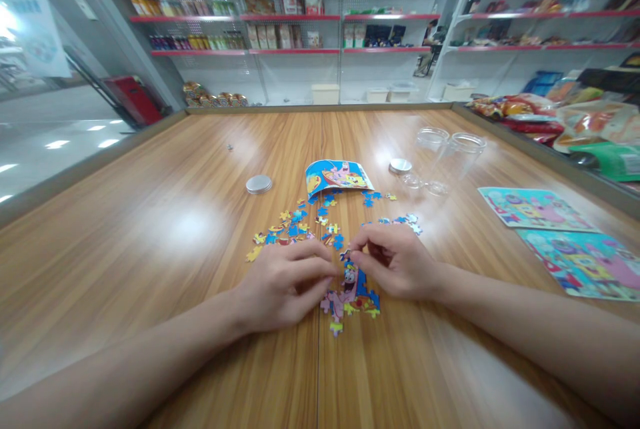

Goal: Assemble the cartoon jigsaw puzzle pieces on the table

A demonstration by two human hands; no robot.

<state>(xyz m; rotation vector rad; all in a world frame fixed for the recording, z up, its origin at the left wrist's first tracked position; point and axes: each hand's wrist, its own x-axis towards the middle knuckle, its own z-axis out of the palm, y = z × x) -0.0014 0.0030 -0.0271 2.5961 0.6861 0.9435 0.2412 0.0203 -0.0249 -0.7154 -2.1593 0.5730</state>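
A partly joined cartoon jigsaw patch (350, 295) lies on the wooden table (150, 235) between my hands. My left hand (280, 285) rests on the table at the patch's left edge, fingers curled, fingertips pressing toward it. My right hand (395, 259) is curled in a pinch at the patch's upper edge, holding a small puzzle piece (346, 255). Several loose pieces (300, 225) lie scattered just beyond my hands. A printed picture card (337, 177) lies behind them.
Two clear jars (450, 155) lie on their sides at the right, with a metal lid (400, 165) near them and another lid (259, 183) at the left. Two finished puzzle boards (565, 235) lie at the far right. Snack bags (575, 119) and store shelves (295, 15) stand behind.
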